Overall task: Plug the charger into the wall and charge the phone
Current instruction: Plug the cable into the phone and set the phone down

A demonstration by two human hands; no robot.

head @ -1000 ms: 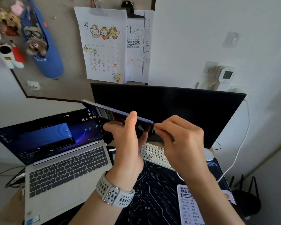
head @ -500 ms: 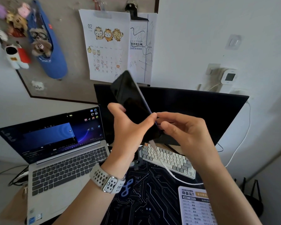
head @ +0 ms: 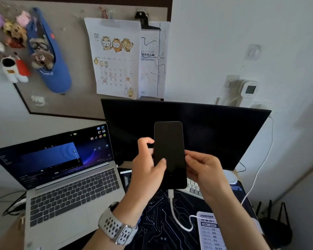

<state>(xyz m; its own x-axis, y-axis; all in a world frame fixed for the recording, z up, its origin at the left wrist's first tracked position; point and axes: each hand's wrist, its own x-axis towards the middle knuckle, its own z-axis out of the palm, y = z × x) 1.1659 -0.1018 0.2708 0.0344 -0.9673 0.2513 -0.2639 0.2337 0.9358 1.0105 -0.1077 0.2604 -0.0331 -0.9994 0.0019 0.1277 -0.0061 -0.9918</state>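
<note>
A black phone stands upright in front of the dark monitor, its screen off and facing me. My left hand grips its left edge, thumb across the lower screen. My right hand touches the phone's right edge with loosely curled fingers. A white charging cable is plugged into the phone's bottom end and loops down over the desk mat, then runs right and up the wall toward a white charger behind the monitor's top right corner.
An open silver laptop sits at the left. A wide black monitor stands behind the hands, with a white keyboard and mouse under it. A printed card lies on the patterned desk mat. A small white display hangs on the wall.
The phone turned from lying flat and edge-on to upright with its screen toward me. My right hand left the connector end and moved to the phone's right side; the cable now hangs plugged in.
</note>
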